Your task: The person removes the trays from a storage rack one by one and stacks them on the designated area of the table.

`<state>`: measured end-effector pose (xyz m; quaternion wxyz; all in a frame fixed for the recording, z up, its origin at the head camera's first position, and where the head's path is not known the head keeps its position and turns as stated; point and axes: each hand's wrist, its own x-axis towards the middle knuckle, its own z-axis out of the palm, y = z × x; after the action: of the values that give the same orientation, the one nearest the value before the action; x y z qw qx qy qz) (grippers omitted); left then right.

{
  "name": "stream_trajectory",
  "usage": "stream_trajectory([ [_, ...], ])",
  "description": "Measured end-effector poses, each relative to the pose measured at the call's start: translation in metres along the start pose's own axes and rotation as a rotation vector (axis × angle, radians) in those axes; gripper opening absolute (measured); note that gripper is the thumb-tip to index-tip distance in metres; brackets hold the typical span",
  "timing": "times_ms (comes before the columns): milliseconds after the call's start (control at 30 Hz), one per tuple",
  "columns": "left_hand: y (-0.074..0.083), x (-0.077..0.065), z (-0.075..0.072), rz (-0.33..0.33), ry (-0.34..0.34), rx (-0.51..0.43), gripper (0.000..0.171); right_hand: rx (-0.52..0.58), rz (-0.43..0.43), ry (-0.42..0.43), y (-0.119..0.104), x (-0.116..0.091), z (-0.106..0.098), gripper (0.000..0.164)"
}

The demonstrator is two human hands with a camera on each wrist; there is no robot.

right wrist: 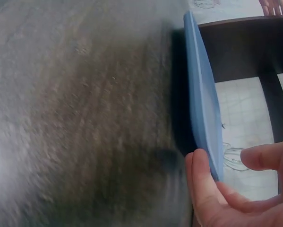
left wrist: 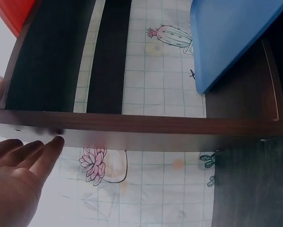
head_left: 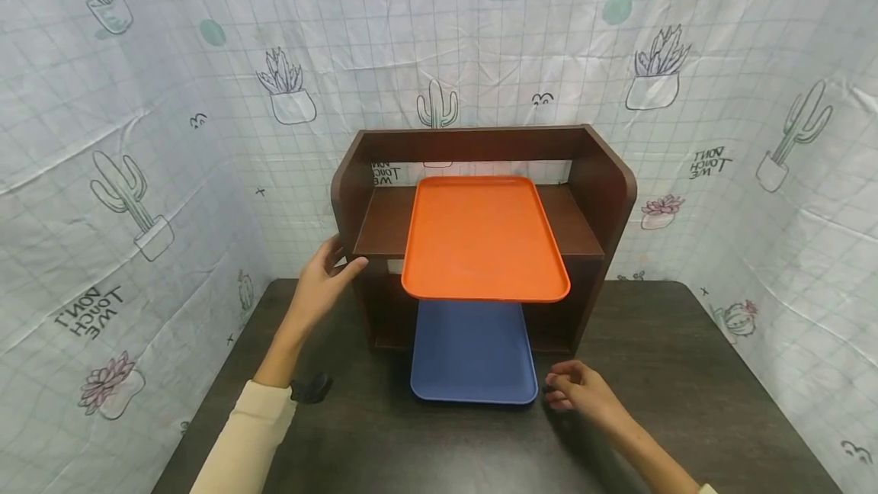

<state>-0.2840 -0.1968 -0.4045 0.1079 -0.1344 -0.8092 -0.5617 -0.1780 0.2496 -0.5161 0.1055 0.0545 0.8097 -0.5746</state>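
Observation:
A dark brown two-level shelf [head_left: 586, 246] stands on the table. An orange tray [head_left: 485, 238] lies on its upper level, the front sticking out past the board. Below, a blue tray [head_left: 473, 357] also juts from the lower level. My left hand [head_left: 318, 284] is at the shelf's left side panel [left wrist: 155, 125], thumb by the front edge and fairly straight fingers along the outer face; firm contact cannot be told. Beside the blue tray's front right corner is my right hand [head_left: 583, 395]. In the right wrist view its fingertips [right wrist: 201, 163] meet the tray's edge, while the thumb stands apart.
The dark tabletop [head_left: 658, 357] extends to both sides and in front of the shelf. A black object [head_left: 312, 389] sits by the left sleeve's cuff. White cloth [head_left: 473, 44] printed with cacti hangs behind and at both sides.

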Motion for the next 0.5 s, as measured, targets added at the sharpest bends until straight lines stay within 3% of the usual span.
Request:
stream_trajectory([
  [133,-0.001,0.002,0.003,-0.014,-0.019,-0.017,0.076,0.01,0.036,0.032,0.004,0.002,0.007,0.041],
  [500,-0.005,0.004,0.006,-0.024,0.01,0.021,0.073,0.204,0.093,0.039,0.01,0.005,0.023,0.04],
])
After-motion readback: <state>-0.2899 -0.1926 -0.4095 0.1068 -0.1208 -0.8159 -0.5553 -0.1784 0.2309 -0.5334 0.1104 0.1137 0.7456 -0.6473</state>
